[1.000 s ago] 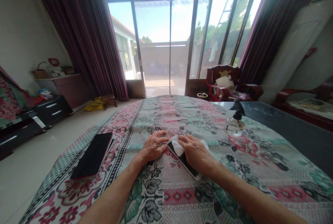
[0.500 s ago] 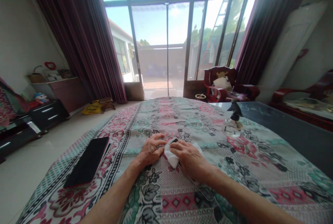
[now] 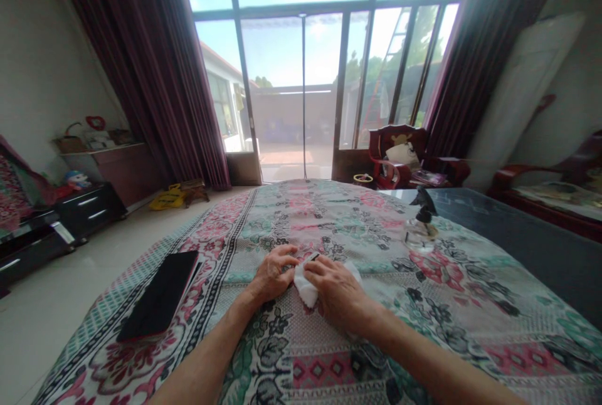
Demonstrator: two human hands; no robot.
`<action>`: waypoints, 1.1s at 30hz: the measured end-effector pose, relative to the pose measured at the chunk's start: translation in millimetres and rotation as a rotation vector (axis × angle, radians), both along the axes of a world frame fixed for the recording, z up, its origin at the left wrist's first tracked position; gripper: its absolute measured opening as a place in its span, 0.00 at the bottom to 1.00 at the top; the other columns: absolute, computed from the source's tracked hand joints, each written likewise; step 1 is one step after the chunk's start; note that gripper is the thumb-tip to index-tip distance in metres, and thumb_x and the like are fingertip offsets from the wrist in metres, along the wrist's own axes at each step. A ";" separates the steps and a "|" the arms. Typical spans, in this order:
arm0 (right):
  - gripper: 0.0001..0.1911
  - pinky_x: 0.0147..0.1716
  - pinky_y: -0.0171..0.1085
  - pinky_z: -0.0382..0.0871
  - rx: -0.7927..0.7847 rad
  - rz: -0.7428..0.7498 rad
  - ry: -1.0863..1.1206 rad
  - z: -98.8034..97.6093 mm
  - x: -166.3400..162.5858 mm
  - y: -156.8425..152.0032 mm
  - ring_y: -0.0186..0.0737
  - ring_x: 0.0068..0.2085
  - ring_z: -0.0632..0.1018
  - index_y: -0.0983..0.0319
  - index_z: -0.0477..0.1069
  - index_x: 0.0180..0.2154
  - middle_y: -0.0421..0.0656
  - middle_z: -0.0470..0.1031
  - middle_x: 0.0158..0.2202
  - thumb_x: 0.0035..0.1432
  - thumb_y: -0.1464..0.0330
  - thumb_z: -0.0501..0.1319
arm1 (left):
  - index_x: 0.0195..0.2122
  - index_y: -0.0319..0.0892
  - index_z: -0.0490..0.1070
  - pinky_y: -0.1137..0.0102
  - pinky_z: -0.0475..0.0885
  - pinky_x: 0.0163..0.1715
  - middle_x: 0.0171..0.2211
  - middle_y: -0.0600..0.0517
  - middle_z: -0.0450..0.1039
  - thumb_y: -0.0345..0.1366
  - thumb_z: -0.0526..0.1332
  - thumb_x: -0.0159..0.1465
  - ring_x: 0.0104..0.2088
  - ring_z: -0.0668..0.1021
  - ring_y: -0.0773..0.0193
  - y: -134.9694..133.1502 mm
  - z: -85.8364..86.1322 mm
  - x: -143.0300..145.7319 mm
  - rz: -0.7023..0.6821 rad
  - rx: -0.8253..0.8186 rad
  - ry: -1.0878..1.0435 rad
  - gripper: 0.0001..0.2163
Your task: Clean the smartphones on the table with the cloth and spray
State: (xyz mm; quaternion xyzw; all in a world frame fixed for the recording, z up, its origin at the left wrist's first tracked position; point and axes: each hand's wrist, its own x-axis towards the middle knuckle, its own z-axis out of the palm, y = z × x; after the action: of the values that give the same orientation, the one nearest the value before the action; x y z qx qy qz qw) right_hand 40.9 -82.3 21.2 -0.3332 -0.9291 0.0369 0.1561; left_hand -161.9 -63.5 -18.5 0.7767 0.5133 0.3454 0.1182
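In the head view, my right hand presses a white cloth down at the middle of the table, its fingers bent over it. Part of a small flat object with a dark face and pale edge shows at the right fingertips; the rest is hidden under hand and cloth. My left hand rests just left of the cloth with fingers apart, thumb and fingertips close to the cloth's edge. Whether they touch the small object I cannot tell.
A patterned tablecloth covers the table. A black flat case or tablet lies at the left. A clear spray bottle with black head stands at the right. Beyond are a wooden armchair and glass doors.
My right hand and the cloth have shifted slightly left, and less of the small object's dark face shows. My left hand has barely moved. The camera view has tilted up a little.
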 end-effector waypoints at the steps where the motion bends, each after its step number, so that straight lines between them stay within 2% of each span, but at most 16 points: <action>1: 0.14 0.47 0.40 0.62 0.001 -0.007 0.004 -0.6 -0.4 1.2 0.43 0.47 0.69 0.61 0.73 0.42 0.45 0.74 0.47 0.53 0.75 0.57 | 0.35 0.43 0.79 0.62 0.66 0.57 0.51 0.47 0.73 0.25 0.61 0.55 0.54 0.72 0.58 0.0 0.1 0.0 -0.004 0.004 0.000 0.11; 6: 0.20 0.48 0.38 0.62 -0.029 -0.177 0.082 2.4 15.5 14.1 0.41 0.48 0.72 0.60 0.73 0.42 0.45 0.74 0.50 0.54 0.79 0.50 | 0.34 0.44 0.79 0.62 0.67 0.56 0.50 0.47 0.73 0.27 0.62 0.56 0.53 0.73 0.57 -1.1 1.9 1.2 -0.002 0.002 -0.028 0.08; 10: 0.18 0.40 0.34 0.65 -0.183 -0.224 0.116 13.2 31.8 17.6 0.38 0.40 0.76 0.59 0.74 0.34 0.44 0.77 0.41 0.53 0.80 0.49 | 0.30 0.43 0.78 0.62 0.68 0.55 0.49 0.47 0.74 0.29 0.63 0.57 0.52 0.74 0.57 -4.1 7.1 1.4 0.052 -0.028 -0.053 0.04; 13: 0.16 0.36 0.33 0.65 -0.259 -0.215 0.134 20.8 38.1 17.2 0.38 0.34 0.75 0.60 0.73 0.27 0.43 0.76 0.32 0.50 0.80 0.50 | 0.26 0.43 0.76 0.60 0.67 0.55 0.51 0.48 0.72 0.32 0.68 0.53 0.53 0.73 0.55 -8.0 13.9 -0.1 -0.005 -0.066 -0.017 0.02; 16: 0.14 0.34 0.33 0.65 -0.329 -0.174 0.167 23.2 39.8 17.1 0.38 0.32 0.74 0.61 0.71 0.24 0.42 0.75 0.28 0.47 0.80 0.50 | 0.27 0.43 0.75 0.59 0.65 0.56 0.54 0.48 0.69 0.36 0.72 0.48 0.56 0.70 0.53 -11.7 19.0 0.1 -0.078 -0.097 0.038 0.08; 18: 0.14 0.33 0.33 0.65 -0.360 -0.167 0.192 22.0 39.3 17.2 0.38 0.32 0.74 0.61 0.71 0.23 0.41 0.75 0.27 0.47 0.80 0.50 | 0.29 0.42 0.74 0.59 0.66 0.55 0.53 0.46 0.69 0.38 0.72 0.49 0.55 0.70 0.52 -12.8 19.5 2.0 -0.050 -0.075 0.051 0.10; 21: 0.14 0.33 0.33 0.65 -0.342 -0.170 0.194 18.7 37.1 16.7 0.38 0.32 0.74 0.61 0.71 0.23 0.42 0.75 0.27 0.48 0.78 0.50 | 0.39 0.41 0.74 0.59 0.66 0.55 0.53 0.43 0.69 0.42 0.72 0.48 0.54 0.70 0.51 -12.0 17.2 4.9 -0.018 -0.022 0.078 0.19; 23: 0.14 0.34 0.33 0.65 -0.305 -0.148 0.178 17.2 34.8 15.8 0.38 0.32 0.74 0.61 0.72 0.25 0.43 0.76 0.29 0.50 0.78 0.49 | 0.45 0.42 0.73 0.57 0.65 0.56 0.54 0.43 0.68 0.44 0.72 0.48 0.56 0.69 0.50 -10.6 15.7 4.7 -0.047 -0.016 0.119 0.24; 29: 0.17 0.42 0.37 0.67 -0.273 -0.085 0.240 11.8 28.5 17.1 0.42 0.40 0.76 0.61 0.75 0.33 0.45 0.78 0.36 0.54 0.75 0.48 | 0.42 0.43 0.75 0.57 0.63 0.58 0.56 0.44 0.66 0.46 0.73 0.46 0.58 0.67 0.49 -9.0 14.4 -3.6 -0.091 -0.054 0.109 0.23; 31: 0.18 0.44 0.38 0.66 -0.308 -0.043 0.293 8.8 28.4 20.7 0.42 0.42 0.76 0.60 0.75 0.35 0.43 0.79 0.38 0.55 0.75 0.47 | 0.48 0.42 0.72 0.57 0.62 0.59 0.59 0.43 0.63 0.45 0.73 0.45 0.60 0.65 0.49 -9.7 14.5 -5.0 -0.097 -0.066 0.106 0.30; 33: 0.18 0.44 0.37 0.67 -0.351 0.002 0.340 6.7 28.9 24.2 0.41 0.42 0.77 0.60 0.76 0.36 0.42 0.79 0.38 0.55 0.74 0.47 | 0.58 0.43 0.64 0.56 0.59 0.61 0.62 0.42 0.58 0.46 0.73 0.43 0.62 0.62 0.47 -10.5 14.9 -4.6 -0.121 -0.071 0.134 0.40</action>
State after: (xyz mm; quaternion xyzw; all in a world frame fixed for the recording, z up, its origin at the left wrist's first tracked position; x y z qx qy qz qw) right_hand 69.8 -58.1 27.8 -0.3433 -0.8691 0.2534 0.2500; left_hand -166.5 -74.0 -3.6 0.8229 0.4843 0.2665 0.1318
